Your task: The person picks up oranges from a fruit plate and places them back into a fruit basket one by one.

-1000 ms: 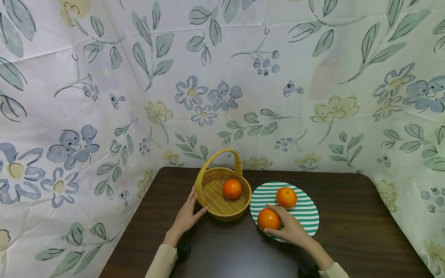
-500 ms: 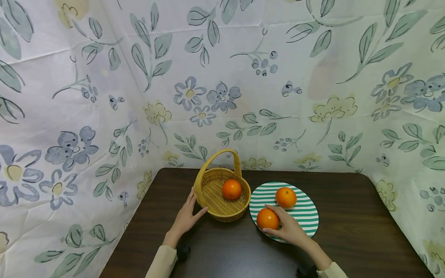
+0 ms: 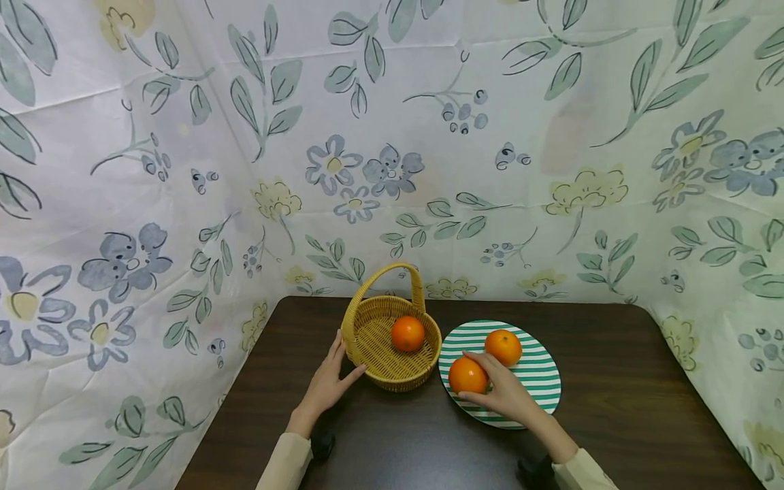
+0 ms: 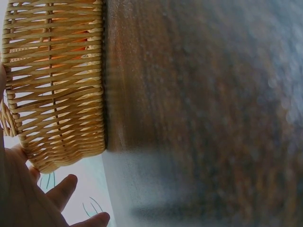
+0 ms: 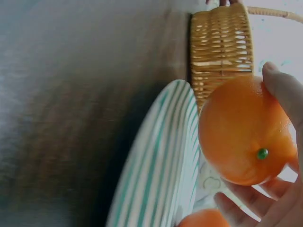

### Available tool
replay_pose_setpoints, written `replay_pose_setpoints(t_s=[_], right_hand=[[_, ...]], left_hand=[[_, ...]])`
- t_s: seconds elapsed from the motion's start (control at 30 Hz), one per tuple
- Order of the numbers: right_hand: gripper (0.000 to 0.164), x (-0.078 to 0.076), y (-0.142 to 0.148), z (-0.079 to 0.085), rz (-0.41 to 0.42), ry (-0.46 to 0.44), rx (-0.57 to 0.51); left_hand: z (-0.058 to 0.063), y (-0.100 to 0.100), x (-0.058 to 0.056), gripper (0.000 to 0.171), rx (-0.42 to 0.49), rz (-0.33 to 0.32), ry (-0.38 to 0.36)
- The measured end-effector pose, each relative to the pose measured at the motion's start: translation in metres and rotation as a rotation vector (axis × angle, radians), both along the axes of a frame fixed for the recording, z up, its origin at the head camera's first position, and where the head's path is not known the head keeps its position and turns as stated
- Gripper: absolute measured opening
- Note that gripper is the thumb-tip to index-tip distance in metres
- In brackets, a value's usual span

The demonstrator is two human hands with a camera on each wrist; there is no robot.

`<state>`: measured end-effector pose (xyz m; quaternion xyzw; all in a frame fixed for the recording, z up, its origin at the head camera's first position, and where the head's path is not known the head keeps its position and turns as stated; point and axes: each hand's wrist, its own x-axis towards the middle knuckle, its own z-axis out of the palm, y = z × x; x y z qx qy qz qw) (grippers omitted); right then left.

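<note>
My right hand holds an orange between thumb and fingers over the left part of a green-and-white striped plate. In the right wrist view this orange shows a small green stem and is raised off the plate. A second orange lies on the plate behind it. My left hand, fingers spread and fairly straight, rests against the left side of a yellow wicker basket, its thumb near the front rim. Inside the basket sits another orange.
Basket and plate stand side by side on a dark wooden table. The basket's arched handle rises high at its back left. A floral cloth hangs right behind the table and along its sides.
My right hand has moved slightly up and left, lifting the orange from the plate. The left hand stays at the basket.
</note>
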<state>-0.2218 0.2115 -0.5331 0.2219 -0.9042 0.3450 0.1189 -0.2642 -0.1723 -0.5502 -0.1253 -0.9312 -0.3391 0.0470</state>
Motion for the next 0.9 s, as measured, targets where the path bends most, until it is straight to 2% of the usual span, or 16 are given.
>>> replay_pose_setpoints(t_s=[0.53,0.9], right_hand=[[0.075,-0.012,-0.01,0.022,-0.009,0.046,0.0],[0.076,-0.019,-0.019,0.035,-0.01,0.035,-0.023]], left_hand=[[0.0,0.0,0.0,0.081,-0.003,0.011,-0.018],[0.001,0.001,0.001,0.081,0.014,0.006,-0.008]])
